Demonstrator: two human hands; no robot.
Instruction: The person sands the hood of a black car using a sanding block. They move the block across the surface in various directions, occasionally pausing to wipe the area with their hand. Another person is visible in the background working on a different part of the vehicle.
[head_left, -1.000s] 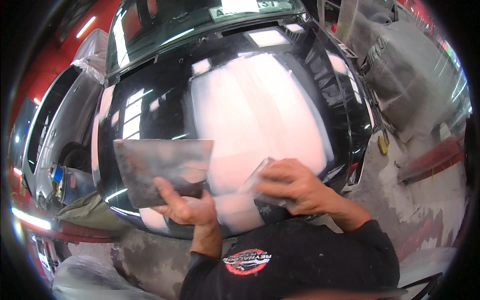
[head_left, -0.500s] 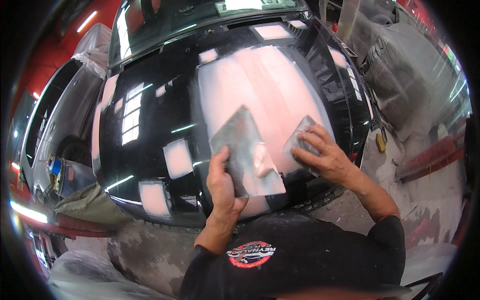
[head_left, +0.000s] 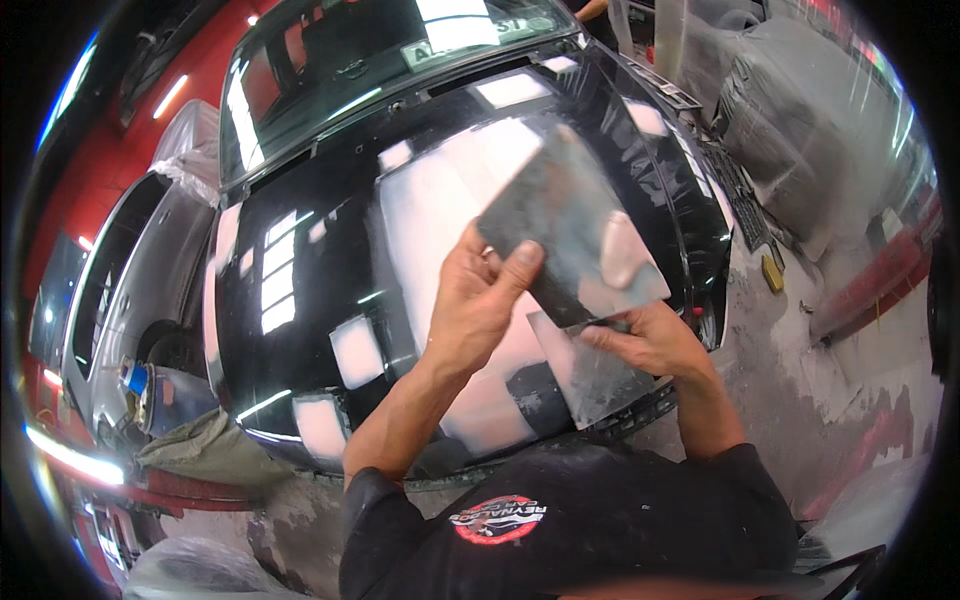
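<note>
My left hand (head_left: 472, 300) grips a flat grey mixing board (head_left: 548, 225) by its left edge, thumb on top. A smooth lump of pink body filler (head_left: 622, 252) sits on the board near its right edge, with a thinner smear below it. My right hand (head_left: 658, 345) is closed on a thin grey spreader (head_left: 590, 378), thumb on its face; some of its fingers are hidden under the board. Both tools are over the black car hood (head_left: 400, 425), which carries a large pale pink filled area (head_left: 425, 205), partly covered by the board.
Smaller pink patches (head_left: 357, 352) dot the hood. The windshield (head_left: 330, 95) is at the far side. A grey car body (head_left: 130, 270) and a blue-capped can (head_left: 135, 378) stand at left. Plastic-covered items (head_left: 800, 130) and a yellow block (head_left: 772, 274) are at right.
The board has moved right and away, raised over the hood. My right hand has come down from the pink area, bringing the spreader to the board's near edge. The view has shifted slightly.
</note>
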